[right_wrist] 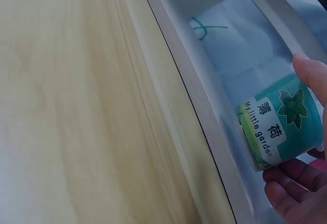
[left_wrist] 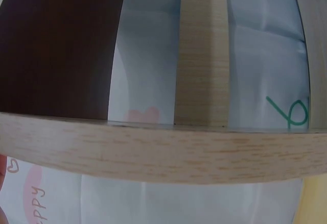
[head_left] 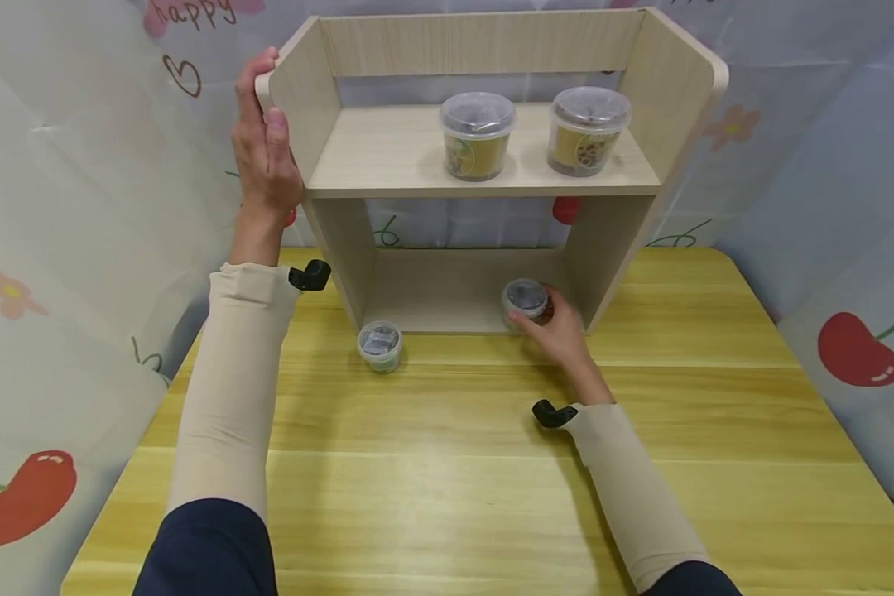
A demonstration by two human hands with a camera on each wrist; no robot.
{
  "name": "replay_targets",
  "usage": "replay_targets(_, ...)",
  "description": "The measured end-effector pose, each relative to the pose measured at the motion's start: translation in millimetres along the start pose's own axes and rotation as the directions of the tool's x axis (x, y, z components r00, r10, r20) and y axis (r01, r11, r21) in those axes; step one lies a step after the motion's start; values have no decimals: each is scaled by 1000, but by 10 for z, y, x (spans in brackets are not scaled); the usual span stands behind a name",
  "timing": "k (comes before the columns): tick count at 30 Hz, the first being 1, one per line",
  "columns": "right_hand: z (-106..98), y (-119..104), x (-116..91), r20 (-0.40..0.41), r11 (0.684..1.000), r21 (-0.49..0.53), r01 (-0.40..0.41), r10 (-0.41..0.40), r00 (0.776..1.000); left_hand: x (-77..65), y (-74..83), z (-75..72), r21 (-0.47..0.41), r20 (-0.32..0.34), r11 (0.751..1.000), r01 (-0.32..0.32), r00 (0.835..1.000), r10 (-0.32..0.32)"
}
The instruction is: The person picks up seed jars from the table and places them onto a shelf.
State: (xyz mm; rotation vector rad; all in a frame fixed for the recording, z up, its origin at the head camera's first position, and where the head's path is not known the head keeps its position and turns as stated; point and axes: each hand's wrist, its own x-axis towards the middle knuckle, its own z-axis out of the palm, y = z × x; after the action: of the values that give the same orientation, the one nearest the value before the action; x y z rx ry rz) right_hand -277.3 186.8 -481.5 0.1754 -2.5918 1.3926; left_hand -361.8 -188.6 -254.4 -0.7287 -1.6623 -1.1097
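Note:
My left hand holds the upper left side panel of a pale wooden shelf, thumb near its front edge. In the left wrist view the panel's edge crosses the picture, with only slivers of fingers at the far left. Down at the lower compartment, my right hand grips a small lidded plastic tub between thumb and fingers. The right wrist view shows this tub's green label, with a leaf picture and "My little garden". It is over the bottom board near the front edge; contact with the board is unclear.
Another small lidded tub stands on the wooden table by the shelf's lower left corner. Two larger tubs with yellow labels, a left one and a right one, sit on the upper board. Printed cloth surrounds the table.

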Motion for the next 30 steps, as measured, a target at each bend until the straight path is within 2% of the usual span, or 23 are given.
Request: replay_targets(30, -26, 88, 55, 13, 999, -25, -31, 31, 999, -3, 9, -7, 14, 6, 1000, -2, 1000, 2)
